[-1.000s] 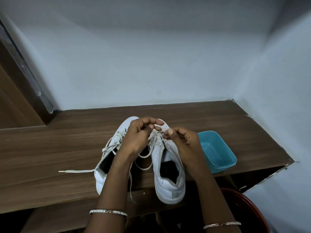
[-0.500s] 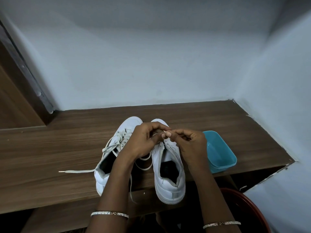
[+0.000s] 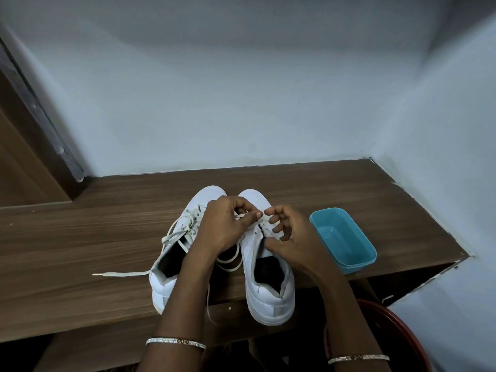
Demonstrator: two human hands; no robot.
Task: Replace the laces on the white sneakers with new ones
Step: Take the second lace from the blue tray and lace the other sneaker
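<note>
Unlacing step: left hand (image 3: 225, 226) pinches the lace (image 3: 243, 216) over the right-side sneaker (image 3: 271, 299). Right hand (image 3: 292, 237) hovers loose, gripping nothing. Next, I'd say, draw it through the eyelet.

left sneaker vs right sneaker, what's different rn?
Lacing: left sneaker is laced in loose loops, one lace end trailing across the wooden table; on the right sneaker the lace hangs slack off the inner side.
Contact: left hand and right hand are at the right sneaker's eyelets; neither is on the left sneaker.
Pose: left sneaker angles toe-right; right sneaker points straight away.
Shared: both white, heels toward the person.
</note>
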